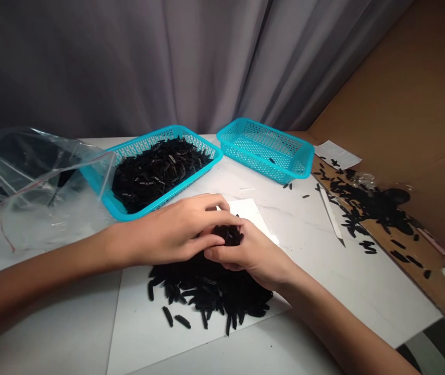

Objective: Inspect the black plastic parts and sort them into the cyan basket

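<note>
The left hand (175, 229) and right hand (249, 258) meet over a clump of small black sticks (228, 235), their curled fingers (217, 240) drawn close together around it from both sides; how firmly they press cannot be told, as the clump is partly hidden. Directly below the fingers, a larger pile of the same sticks (207, 291) lies on a white sheet (148, 333), with a few strays at its near edge. The sticks look light, stiff and narrow, probably hard enough not to crush, though their material cannot be told. Loose, they seem likely to roll and slide apart, so a single stick would best be pinched across its middle, while a bunch needs cupping from both sides. A white card (249, 213) lies just beyond the fingers. Farther ahead on the desk (363, 291), a blue plastic basket (171, 188) holds a heap of sticks, and a second blue basket (246, 156) holds only a few. A clear plastic bag (38, 177) lies off to the left, and a white-handled knife (330, 211) lies to the right.
</note>
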{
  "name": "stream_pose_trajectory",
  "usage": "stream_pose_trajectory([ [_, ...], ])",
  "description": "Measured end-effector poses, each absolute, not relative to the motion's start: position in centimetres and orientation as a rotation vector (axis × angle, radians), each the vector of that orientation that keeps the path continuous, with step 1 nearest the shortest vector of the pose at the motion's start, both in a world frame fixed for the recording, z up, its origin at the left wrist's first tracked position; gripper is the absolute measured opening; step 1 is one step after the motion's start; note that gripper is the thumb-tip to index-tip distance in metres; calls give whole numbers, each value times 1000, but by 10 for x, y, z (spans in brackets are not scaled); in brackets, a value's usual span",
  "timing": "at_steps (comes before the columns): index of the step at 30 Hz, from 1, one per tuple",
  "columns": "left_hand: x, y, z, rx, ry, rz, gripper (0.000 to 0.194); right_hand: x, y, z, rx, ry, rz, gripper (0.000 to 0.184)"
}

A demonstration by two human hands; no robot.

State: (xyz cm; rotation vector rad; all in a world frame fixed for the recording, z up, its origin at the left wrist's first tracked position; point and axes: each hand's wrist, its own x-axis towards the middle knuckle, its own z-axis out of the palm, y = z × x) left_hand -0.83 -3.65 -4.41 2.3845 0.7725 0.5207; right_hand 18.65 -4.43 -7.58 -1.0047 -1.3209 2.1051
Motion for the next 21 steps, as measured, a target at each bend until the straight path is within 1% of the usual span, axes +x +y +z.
stream_pose_trajectory([
  [3, -14, -30, -45, 2368, 736, 528, 28, 189, -42, -73, -986, -1285, 2195, 27],
  [5, -16, -27, -43, 2376, 727, 524, 24, 191, -41, -72, -987, -1266, 2239, 28],
  [10, -18, -26, -36, 2318, 722, 373, 24, 191, -40, -72, -1008, -1302, 2304, 29],
  [16, -18, -25, -38, 2313, 761, 460, 11, 194, -38, -70, -994, -1340, 2301, 28],
  [21, -19, -25, -38, 2352, 794, 571, 12, 197, -35, -65, -991, -1279, 2291, 32],
])
